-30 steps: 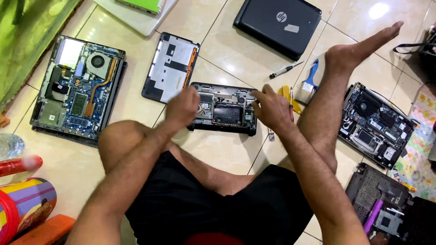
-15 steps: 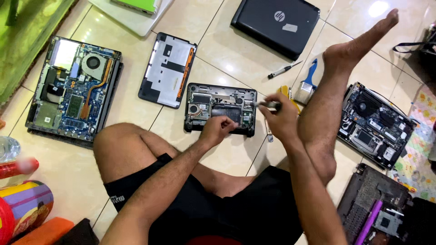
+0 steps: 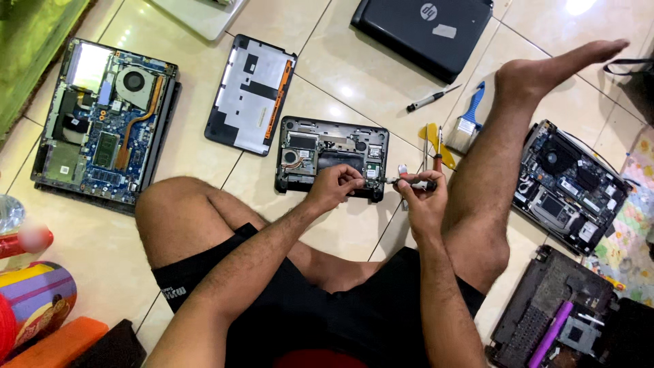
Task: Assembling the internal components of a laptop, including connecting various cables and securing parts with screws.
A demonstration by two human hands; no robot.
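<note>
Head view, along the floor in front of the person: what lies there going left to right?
Large opened laptop with fan → detached bottom cover → small opened laptop → left hand → right hand holding a screwdriver → blue-handled brush → another opened laptop.

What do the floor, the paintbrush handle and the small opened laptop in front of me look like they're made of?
Floor: glazed ceramic tile, likely; glossy cream squares with grout lines and light glare.
Paintbrush: the blue handle looks like smooth plastic, with a shiny, probably metal band above pale bristles.
Small opened laptop: a matte black, plastic-looking shell; inside, a copper-coloured heat pipe.
</note>
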